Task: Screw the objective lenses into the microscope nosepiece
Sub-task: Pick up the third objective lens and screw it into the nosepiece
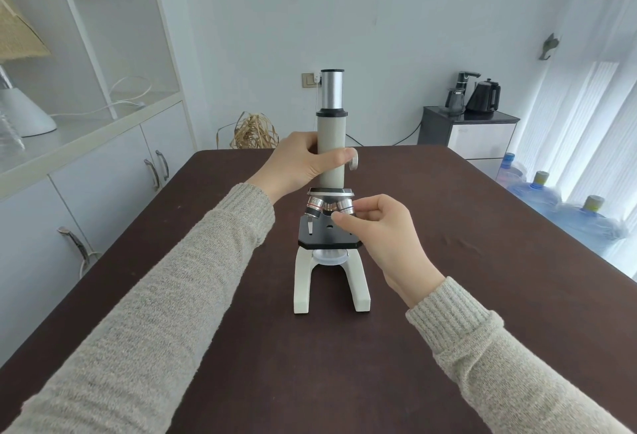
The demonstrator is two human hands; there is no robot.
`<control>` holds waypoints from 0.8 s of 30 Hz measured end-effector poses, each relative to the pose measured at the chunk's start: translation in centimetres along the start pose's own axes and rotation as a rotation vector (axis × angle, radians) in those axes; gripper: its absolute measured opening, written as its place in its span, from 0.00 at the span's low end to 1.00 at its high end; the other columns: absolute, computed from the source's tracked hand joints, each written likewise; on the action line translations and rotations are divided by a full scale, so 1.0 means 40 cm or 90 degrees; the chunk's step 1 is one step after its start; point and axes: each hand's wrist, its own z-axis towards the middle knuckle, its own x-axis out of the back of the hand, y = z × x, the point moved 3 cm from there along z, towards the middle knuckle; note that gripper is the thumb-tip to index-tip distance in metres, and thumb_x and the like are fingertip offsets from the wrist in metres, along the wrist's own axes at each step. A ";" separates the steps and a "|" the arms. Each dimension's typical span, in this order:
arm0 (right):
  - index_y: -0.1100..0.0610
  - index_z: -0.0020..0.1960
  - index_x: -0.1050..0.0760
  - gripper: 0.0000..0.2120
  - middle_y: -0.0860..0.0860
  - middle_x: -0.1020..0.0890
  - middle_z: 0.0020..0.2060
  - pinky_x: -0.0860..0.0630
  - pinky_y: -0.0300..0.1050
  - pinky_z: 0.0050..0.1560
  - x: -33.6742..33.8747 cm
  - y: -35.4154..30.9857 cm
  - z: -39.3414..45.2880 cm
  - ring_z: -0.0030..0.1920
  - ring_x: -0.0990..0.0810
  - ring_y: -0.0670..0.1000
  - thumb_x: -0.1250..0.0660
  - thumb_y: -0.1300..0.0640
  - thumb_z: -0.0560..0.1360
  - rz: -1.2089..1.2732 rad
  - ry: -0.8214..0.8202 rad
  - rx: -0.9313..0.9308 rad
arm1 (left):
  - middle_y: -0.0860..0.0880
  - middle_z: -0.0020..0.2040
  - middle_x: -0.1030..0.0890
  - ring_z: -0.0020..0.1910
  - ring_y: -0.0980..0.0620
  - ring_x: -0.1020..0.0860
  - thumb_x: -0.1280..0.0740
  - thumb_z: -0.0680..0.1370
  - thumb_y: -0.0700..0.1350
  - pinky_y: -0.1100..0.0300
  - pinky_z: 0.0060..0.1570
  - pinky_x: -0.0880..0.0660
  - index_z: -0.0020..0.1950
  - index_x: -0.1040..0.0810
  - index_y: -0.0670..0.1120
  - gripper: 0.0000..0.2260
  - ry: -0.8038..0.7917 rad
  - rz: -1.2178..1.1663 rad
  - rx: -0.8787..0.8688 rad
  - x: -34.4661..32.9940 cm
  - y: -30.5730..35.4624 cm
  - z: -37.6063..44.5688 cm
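While the left hand [303,164] grips the microscope's body tube [331,154], the right hand [375,226] pinches the right objective lens [345,206] under the nosepiece [331,192]; three lenses look mounted, so probably final tightening remains.

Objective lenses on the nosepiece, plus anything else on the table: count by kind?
Objective lenses: 3, the left one, the middle one, and the right one pinched by the right hand
Microscope: 1, tube held by the left hand
Total: 4
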 end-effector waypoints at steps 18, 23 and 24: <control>0.57 0.46 0.22 0.02 0.49 0.15 0.37 0.27 0.35 0.40 0.016 0.014 -0.001 0.37 0.19 0.43 0.32 0.59 0.77 0.067 0.001 0.019 | 0.66 0.31 0.19 0.34 0.69 0.22 0.28 0.71 0.57 0.66 0.41 0.28 0.38 0.20 0.56 0.07 0.002 -0.002 0.007 0.001 -0.011 0.007; 0.60 0.47 0.24 0.09 0.52 0.13 0.40 0.28 0.36 0.42 0.008 0.007 -0.005 0.38 0.19 0.42 0.29 0.55 0.75 0.088 -0.026 0.017 | 0.67 0.31 0.20 0.33 0.70 0.22 0.28 0.74 0.54 0.68 0.39 0.29 0.36 0.20 0.57 0.07 0.004 0.008 0.005 0.001 -0.011 0.006; 0.60 0.48 0.25 0.11 0.53 0.13 0.41 0.28 0.35 0.42 0.006 0.005 -0.005 0.38 0.18 0.42 0.27 0.55 0.73 0.082 -0.028 0.014 | 0.67 0.31 0.20 0.34 0.69 0.22 0.28 0.74 0.54 0.70 0.38 0.29 0.35 0.20 0.58 0.08 0.002 0.010 0.005 0.001 -0.011 0.006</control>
